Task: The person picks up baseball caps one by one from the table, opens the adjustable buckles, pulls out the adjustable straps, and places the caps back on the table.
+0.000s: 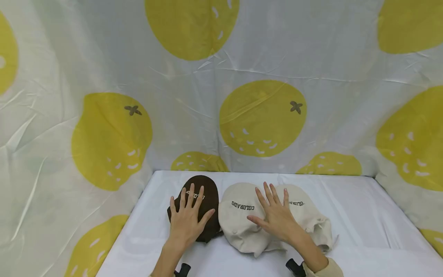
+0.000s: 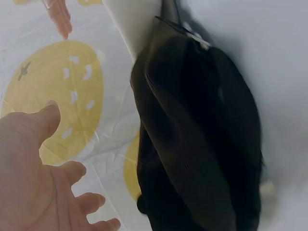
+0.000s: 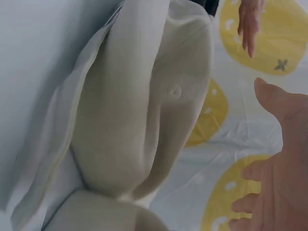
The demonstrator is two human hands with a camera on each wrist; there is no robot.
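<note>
In the head view I had the left hand (image 1: 187, 223) spread above the dark cap (image 1: 212, 198) and the right hand (image 1: 278, 219) spread over the middle cap (image 1: 235, 221) and right cap (image 1: 304, 221); neither gripped anything. All three caps lay on the table (image 1: 367, 215). The dark and middle caps sat edge to edge, so I judged that pulling one could drag its neighbour, and a pressing palm might dent a soft crown. The right hand hid where the pale caps met; I couldn't tell overlap from contact.

The left wrist view showed the left hand apart from the dark cap, its lower fingers cut off. The cap's hollow was nearly black and its strap clip (image 2: 199, 42) blurred; a finger could snag there, I thought.

The right wrist view showed the right hand clear of the caps too, cropped below. Pale folds ran together, so I couldn't sort one cap from another; a hasty grab might catch both.
</note>
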